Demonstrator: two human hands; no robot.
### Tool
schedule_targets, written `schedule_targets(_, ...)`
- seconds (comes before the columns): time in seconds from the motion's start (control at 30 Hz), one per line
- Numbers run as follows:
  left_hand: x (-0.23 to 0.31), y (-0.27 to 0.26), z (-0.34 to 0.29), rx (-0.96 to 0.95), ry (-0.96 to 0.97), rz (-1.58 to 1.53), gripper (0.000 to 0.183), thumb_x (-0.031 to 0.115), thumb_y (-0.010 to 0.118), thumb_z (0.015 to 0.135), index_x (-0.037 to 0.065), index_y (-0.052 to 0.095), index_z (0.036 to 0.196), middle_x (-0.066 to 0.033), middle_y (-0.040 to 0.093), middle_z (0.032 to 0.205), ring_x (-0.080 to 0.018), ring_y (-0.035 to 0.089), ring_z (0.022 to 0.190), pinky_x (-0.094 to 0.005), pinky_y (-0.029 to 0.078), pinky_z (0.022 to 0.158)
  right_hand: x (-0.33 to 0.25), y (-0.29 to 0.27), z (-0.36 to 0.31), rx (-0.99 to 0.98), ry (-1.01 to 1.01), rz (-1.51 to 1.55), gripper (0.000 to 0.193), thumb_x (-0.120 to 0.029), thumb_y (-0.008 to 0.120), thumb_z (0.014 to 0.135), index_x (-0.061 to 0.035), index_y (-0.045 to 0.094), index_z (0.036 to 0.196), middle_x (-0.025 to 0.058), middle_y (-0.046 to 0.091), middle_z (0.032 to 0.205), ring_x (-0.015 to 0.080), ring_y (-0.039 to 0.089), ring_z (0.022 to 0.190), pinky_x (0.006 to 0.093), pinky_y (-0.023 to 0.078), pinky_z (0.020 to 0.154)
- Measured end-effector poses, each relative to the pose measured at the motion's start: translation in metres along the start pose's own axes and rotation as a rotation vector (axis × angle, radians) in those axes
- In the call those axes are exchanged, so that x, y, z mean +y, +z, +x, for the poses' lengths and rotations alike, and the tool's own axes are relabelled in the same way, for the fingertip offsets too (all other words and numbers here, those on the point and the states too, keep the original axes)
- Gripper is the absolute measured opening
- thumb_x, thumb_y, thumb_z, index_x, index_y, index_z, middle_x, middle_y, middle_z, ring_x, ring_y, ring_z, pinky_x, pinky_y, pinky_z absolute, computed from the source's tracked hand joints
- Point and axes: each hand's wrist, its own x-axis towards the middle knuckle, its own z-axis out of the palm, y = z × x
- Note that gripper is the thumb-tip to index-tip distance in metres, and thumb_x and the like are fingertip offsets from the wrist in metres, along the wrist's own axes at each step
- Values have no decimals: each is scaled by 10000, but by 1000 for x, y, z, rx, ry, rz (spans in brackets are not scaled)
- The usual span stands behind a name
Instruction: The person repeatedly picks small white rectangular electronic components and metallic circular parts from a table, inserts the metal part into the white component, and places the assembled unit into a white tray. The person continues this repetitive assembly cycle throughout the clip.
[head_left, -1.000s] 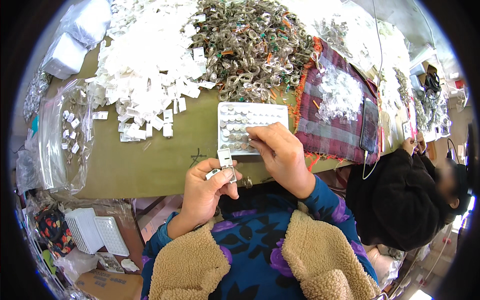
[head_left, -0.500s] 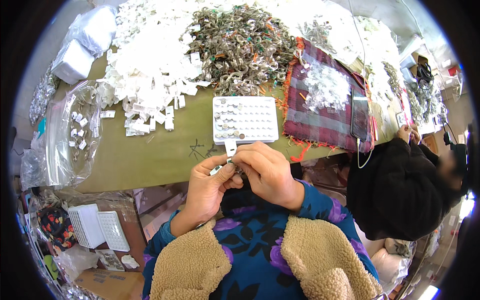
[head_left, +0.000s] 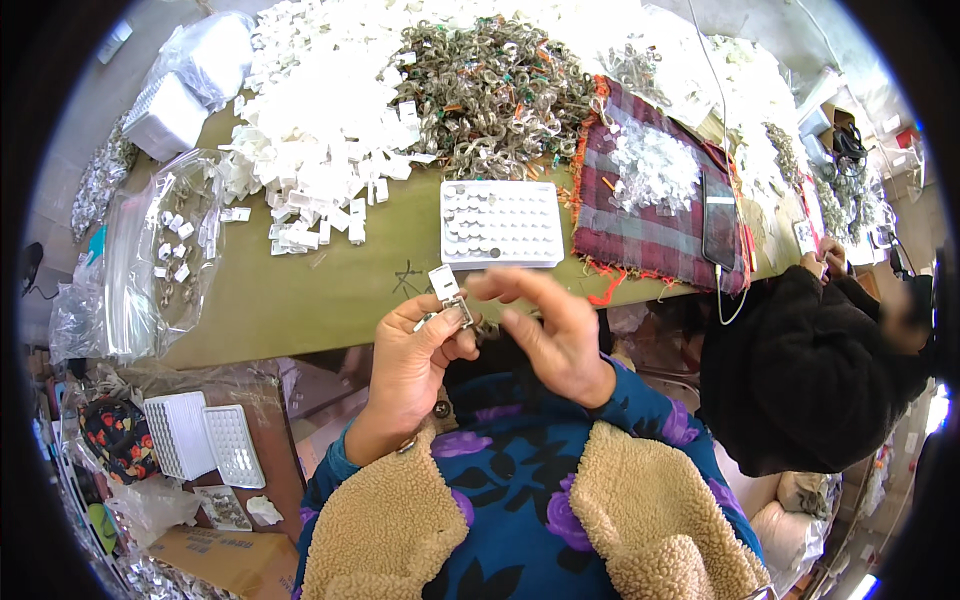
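Observation:
Between thumb and fingers, my left hand point(head_left: 408, 365) pinches a small white plastic case point(head_left: 443, 281) with a shiny, see-through lower part. The case points up and away from me, above the table's near edge. Just right of it, my right hand point(head_left: 565, 350) is raised with thumb and fingers apart, slightly blurred, and I see nothing in it. Beyond both hands lies a white tray point(head_left: 550, 262) bearing rows of small round silvery discs that look like button cells. More white plastic cases point(head_left: 310, 205) are heaped at the far left.
A tangled heap of see-through strips point(head_left: 490, 90) lies behind the tray. To its right, a plaid cloth point(head_left: 610, 230) carries see-through pieces and a phone point(head_left: 718, 230) on a cable. A zip bag point(head_left: 130, 280) rests at left. Another person in black point(head_left: 800, 370) sits at right.
My right hand has let go of the small case, drawn back to the right and spread its fingers. The left hand keeps the case, now tilted. The whole view has shifted slightly.

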Motion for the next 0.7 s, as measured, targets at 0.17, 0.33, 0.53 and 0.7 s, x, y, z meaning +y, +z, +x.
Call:
schedule_targets(0.17,0,3,1,-60,-122,181,149,88,682,920,-31,664,1009,-87,691,819,-119,617,605,-249,515,558,2,1,10,-173,587,213,150,-63,699,892,45,646,981,67,671,893,121,606,738,273,484,622)
schedule_targets(0.33,-7,-9,4,-170,-290,-83,191,153,701,933,0,641,1029,-50,652,801,-62,544,550,-210,465,507,8,0,11,-95,-103,-141,271,-55,797,776,-2,702,1024,137,677,967,223,658,834,327,540,734)
schedule_targets(0.53,-18,-12,11,-236,-391,-323,306,253,652,974,19,571,1154,23,611,913,2,417,533,-153,386,504,12,-21,7,-133,-471,-237,385,-66,778,700,25,673,1059,165,630,1068,324,643,928,406,542,794)
schedule_targets(0.7,-26,3,20,-222,-434,-214,305,306,641,979,52,569,1133,37,571,865,3,396,532,-145,355,489,29,-36,1,-44,-734,-454,304,-98,664,678,64,623,931,173,618,1013,307,626,894,411,521,774)
